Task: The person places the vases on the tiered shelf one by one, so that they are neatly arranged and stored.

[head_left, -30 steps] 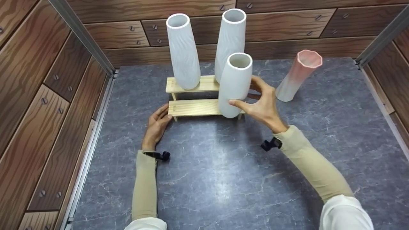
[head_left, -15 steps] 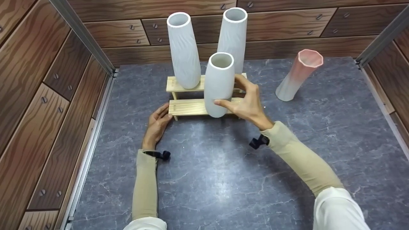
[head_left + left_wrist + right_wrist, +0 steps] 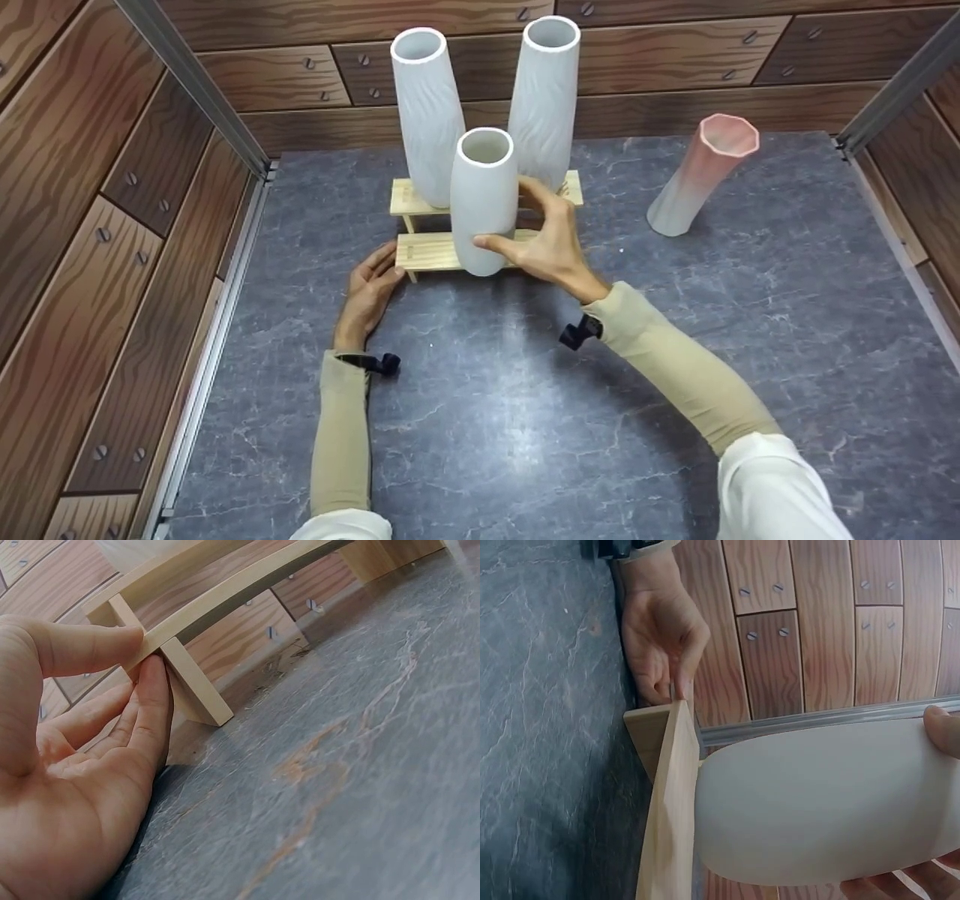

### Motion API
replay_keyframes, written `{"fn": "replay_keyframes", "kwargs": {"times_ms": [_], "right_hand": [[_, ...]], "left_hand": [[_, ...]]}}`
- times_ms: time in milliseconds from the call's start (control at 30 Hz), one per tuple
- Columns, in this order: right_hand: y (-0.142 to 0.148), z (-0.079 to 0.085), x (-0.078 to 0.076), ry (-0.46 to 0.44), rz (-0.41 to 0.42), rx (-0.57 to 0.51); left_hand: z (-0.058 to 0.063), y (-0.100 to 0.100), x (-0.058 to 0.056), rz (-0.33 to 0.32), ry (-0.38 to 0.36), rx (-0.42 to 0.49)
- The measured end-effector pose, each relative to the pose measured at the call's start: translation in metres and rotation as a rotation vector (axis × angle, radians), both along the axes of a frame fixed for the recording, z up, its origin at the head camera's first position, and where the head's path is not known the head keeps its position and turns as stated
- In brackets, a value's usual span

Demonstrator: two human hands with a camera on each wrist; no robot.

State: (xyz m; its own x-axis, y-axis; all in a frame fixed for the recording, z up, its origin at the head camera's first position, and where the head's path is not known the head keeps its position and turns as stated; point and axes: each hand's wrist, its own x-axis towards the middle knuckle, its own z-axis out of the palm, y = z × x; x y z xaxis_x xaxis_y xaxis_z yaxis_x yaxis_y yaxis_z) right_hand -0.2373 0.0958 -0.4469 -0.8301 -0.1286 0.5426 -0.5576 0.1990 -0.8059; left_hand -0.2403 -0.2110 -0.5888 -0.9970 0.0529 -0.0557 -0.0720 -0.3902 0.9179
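My right hand point(image 3: 551, 244) grips a smooth white vase point(image 3: 481, 206) low on its body, thumb in front and fingers behind. The vase stands upright at the lower tier of a two-tier wooden display stand point(image 3: 427, 251); the right wrist view has the vase's rounded base point(image 3: 727, 802) right at the board point(image 3: 671, 817). My left hand point(image 3: 367, 289) pinches the left end of that tier, its thumb point(image 3: 94, 645) on the board's edge and its fingers by the leg point(image 3: 196, 682). Two taller white textured vases, one left point(image 3: 429, 124) and one right point(image 3: 544, 112), occupy the upper tier.
A pink-and-white vase point(image 3: 701, 176) with a faceted rim stands on the grey marbled tabletop point(image 3: 480, 420), right of the stand. Wood-patterned panels point(image 3: 300, 82) wall the back and both sides, with metal rails point(image 3: 217, 300) along the edges.
My right hand has moved the smooth white vase leftward along the lower tier, from its right end to left of its middle. My left hand has stayed at the stand's left end.
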Motion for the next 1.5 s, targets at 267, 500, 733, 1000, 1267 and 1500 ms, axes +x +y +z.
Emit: {"fn": "replay_keyframes", "kwargs": {"times_ms": [267,500,733,1000,1267,1500], "right_hand": [[-0.012,-0.012,-0.008,0.05,-0.031,0.059],[-0.03,-0.013,-0.011,0.026,0.003,0.018],[-0.041,-0.012,-0.013,-0.029,0.019,-0.006],[-0.046,-0.019,-0.017,0.022,0.043,0.001],[-0.053,-0.023,-0.019,0.004,0.036,0.027],[-0.059,-0.024,-0.02,-0.004,0.038,0.019]], "left_hand": [[0.0,-0.001,-0.001,-0.006,-0.004,-0.004],[0.0,-0.002,0.0,-0.005,-0.001,0.001],[0.001,-0.002,-0.002,0.0,-0.023,-0.013],[-0.001,0.0,-0.001,0.004,-0.029,0.001],[-0.003,0.001,-0.001,-0.016,-0.013,-0.014],[0.0,-0.003,0.0,-0.025,-0.004,-0.027]]}}
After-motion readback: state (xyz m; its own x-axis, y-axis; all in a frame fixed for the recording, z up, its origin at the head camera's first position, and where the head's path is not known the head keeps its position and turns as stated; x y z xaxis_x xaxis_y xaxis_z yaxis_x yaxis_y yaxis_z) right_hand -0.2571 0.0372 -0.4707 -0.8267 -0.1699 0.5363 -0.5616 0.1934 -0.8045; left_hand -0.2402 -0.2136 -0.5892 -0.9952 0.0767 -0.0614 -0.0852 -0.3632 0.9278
